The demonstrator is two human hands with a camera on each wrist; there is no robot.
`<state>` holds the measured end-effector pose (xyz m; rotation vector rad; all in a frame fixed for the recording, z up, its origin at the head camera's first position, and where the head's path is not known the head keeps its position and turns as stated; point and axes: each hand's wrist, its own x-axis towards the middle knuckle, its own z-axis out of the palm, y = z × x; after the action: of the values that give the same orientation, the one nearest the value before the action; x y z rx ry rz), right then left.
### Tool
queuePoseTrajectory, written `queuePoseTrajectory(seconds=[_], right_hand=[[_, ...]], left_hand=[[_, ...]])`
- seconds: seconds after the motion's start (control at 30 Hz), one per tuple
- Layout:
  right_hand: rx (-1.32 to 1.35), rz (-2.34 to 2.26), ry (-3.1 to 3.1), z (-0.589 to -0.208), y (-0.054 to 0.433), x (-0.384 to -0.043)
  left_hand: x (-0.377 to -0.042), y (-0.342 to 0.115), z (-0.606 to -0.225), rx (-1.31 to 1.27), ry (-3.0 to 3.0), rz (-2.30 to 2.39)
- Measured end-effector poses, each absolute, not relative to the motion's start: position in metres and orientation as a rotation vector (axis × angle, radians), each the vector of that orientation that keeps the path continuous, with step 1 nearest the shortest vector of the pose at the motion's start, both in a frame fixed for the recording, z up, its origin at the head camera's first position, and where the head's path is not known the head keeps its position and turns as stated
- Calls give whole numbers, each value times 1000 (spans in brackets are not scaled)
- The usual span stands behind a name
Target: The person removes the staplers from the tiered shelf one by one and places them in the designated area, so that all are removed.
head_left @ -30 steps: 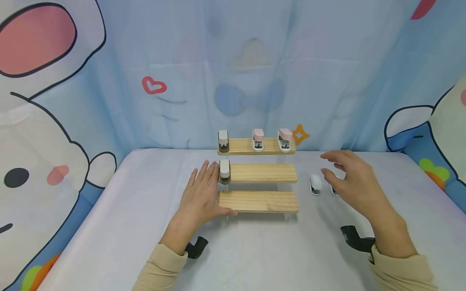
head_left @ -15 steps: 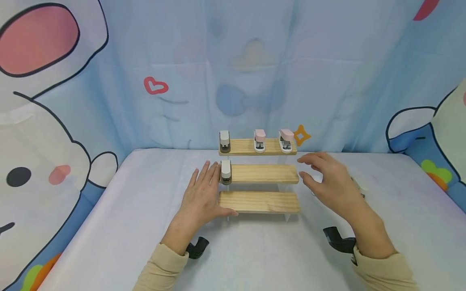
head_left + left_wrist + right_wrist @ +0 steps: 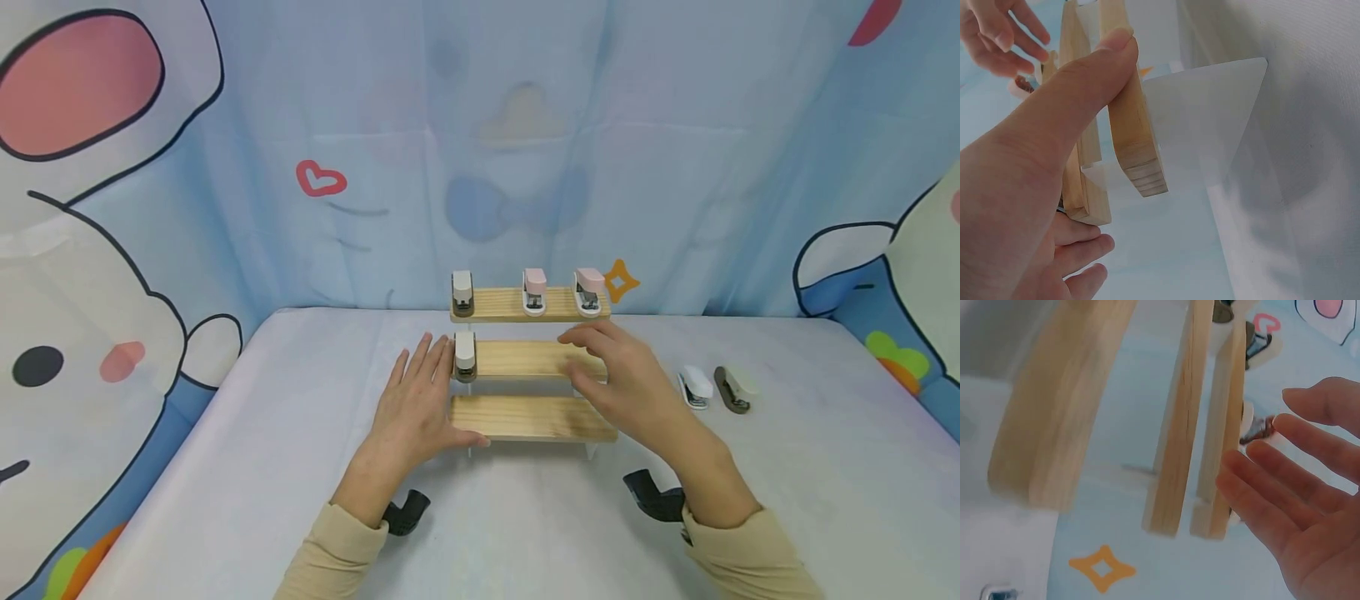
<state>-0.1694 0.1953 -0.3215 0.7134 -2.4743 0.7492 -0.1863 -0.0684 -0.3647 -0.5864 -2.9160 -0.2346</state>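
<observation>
A three-tier wooden display rack [image 3: 532, 417] with clear supports stands mid-table. My left hand [image 3: 416, 400] lies along its left side, fingers straight, thumb resting on the bottom board. Over the right part of the middle board hovers my right hand [image 3: 626, 379], its fingers loosely bent with nothing between them; the right wrist view shows its bare palm. A mini stapler [image 3: 465, 357] with a white top and dark base stands at the middle board's left end, beside my left fingers. The top board bears a similar stapler [image 3: 462, 293] and two pink staplers, one central [image 3: 534, 292], one rightmost [image 3: 588, 290].
Right of the rack on the white tablecloth [image 3: 525, 525] are a white stapler [image 3: 696, 387] and a cream stapler [image 3: 735, 389] with a grey-brown base. My right hand hides part of the table there. A patterned blue curtain [image 3: 375, 250] hangs behind.
My right hand has moved left, from above the staplers on the table to the middle board's right part, uncovering two staplers. My left hand has stayed put on the rack.
</observation>
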Motion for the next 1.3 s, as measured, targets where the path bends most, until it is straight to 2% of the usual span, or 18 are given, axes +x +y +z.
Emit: queuePoseTrajectory(seconds=[0.5, 1.3], right_hand=[[855, 827, -2491, -330, 152, -184], [892, 820, -2537, -339, 102, -196]], left_hand=[[-187, -68, -366, -583, -2914, -233], [-184, -70, -365, -599, -2898, -236]])
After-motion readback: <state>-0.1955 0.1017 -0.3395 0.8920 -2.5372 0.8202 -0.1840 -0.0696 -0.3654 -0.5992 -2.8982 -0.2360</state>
